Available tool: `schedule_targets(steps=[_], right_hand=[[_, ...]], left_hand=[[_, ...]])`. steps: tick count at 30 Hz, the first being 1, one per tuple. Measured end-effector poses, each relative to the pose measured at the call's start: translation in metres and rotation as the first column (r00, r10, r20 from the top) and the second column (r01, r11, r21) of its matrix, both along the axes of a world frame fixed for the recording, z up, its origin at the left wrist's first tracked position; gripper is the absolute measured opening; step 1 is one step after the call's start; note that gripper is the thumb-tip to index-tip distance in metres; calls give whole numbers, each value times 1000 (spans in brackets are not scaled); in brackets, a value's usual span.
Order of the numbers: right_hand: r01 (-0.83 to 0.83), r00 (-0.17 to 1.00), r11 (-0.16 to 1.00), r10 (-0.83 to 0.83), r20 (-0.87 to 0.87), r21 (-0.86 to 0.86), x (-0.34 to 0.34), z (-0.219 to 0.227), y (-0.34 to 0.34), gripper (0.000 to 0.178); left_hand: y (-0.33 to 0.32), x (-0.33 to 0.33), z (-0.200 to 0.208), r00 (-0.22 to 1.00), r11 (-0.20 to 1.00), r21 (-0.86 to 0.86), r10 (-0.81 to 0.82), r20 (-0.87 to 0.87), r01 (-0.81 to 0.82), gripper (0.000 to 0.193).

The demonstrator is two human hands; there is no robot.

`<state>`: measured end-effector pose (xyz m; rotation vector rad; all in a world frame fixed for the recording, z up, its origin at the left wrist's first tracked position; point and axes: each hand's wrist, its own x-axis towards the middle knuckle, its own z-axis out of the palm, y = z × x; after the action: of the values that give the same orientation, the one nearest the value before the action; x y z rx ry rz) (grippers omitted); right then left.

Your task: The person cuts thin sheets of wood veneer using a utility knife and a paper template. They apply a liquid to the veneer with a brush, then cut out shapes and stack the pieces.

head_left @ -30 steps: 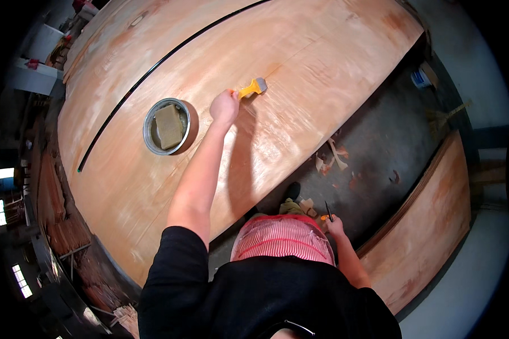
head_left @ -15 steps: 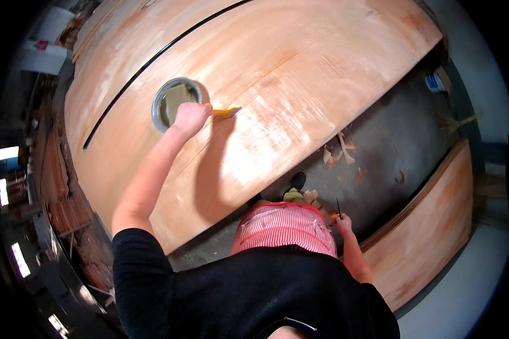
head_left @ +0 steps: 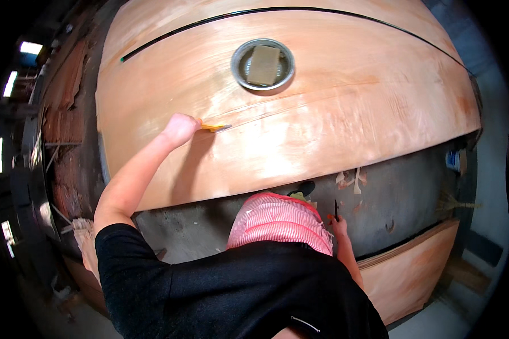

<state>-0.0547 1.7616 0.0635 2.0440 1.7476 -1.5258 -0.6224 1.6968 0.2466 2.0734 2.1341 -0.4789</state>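
Note:
My left hand (head_left: 180,129) is closed around what looks like a yellow utility knife (head_left: 212,128), its grey tip pointing right at a thin seam line in the wood sheet (head_left: 333,124). Beyond it on the sheet stands a round metal bowl (head_left: 291,69); a tan rectangular block (head_left: 263,65) lies in the liquid inside. Low beside my right hip, my right hand (head_left: 339,226) grips a slim dark tool (head_left: 336,210) with a bit of orange near the fingers. Its exact kind is too small to tell.
A long black strip (head_left: 277,9) curves across the sheet's far side. Pale scraps (head_left: 353,179) lie on the grey floor (head_left: 401,186). A second stack of wood sheets (head_left: 413,265) is at the lower right, a broom (head_left: 455,203) beyond it. Reddish sheets (head_left: 68,113) stand at left.
The view has turned, so the sheet's near edge lies flatter. My left hand has moved nearer, away from the bowl, with the knife still held. My right hand stays low at my side.

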Motion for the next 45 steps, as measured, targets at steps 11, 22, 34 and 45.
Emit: schedule_targets(steps=[11,22,34,45], right_hand=[[40,997,984,-51,-58,-175,-5,-36,-20,12],[-142,989,988,140,-43,-63,-42,-32,-17,15],[-88,996,993,86,-27,-79,-16,-63,-18,11],[-6,998,994,-2,70,110,12,-42,-32,14]], left_hand=[[-171,-76,-9,958,963,54,268,-104,-264,10],[-286,-122,4,701,745,-85,573,-425,-661,18],[-118,-31,-14,737,735,-78,676,1,-674,19],[104,6,-7,565,695,125,452,690,-708,27]])
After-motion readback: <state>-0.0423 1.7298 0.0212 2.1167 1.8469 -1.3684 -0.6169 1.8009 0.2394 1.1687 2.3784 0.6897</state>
